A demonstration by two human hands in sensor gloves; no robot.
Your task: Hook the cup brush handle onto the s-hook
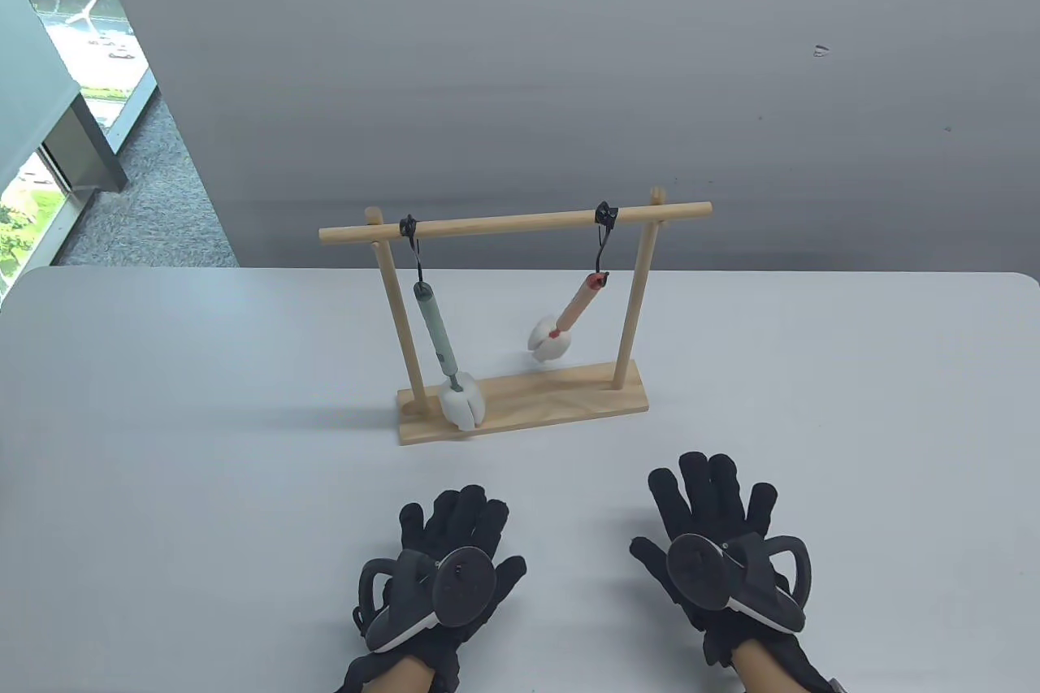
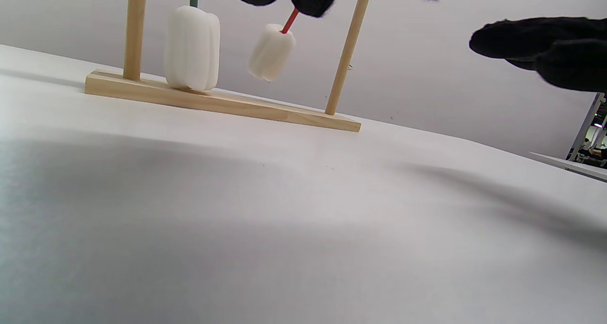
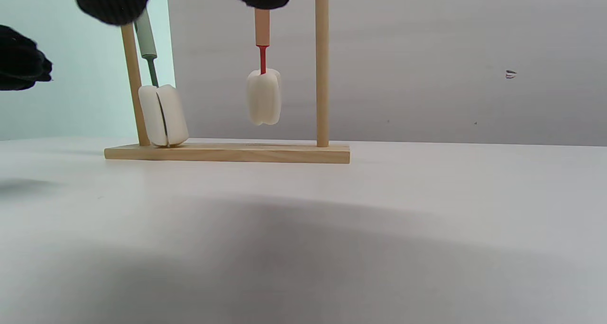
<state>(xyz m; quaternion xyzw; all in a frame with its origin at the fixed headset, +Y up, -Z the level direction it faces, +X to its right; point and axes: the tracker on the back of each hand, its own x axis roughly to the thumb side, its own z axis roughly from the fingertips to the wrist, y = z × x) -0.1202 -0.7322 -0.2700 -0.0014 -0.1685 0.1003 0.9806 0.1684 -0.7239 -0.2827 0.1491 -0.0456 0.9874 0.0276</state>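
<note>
Nearest, left hand (image 1: pixel 443 555) and right hand (image 1: pixel 715 539), each grip wide and flat on the bench (image 1: pixel 162 482); beyond, wooden rack (image 1: pixel 520 400), green-handled brush (image 1: pixel 439 335) and orange-handled brush (image 1: pixel 569 315) each hanging from a black hook (image 1: pixel 605 226).

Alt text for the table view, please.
Two cup brushes, green-handled and orange-handled, hang from black hooks on a wooden rack. Both gloved hands, left and right, rest open on the white table, holding nothing.
</note>
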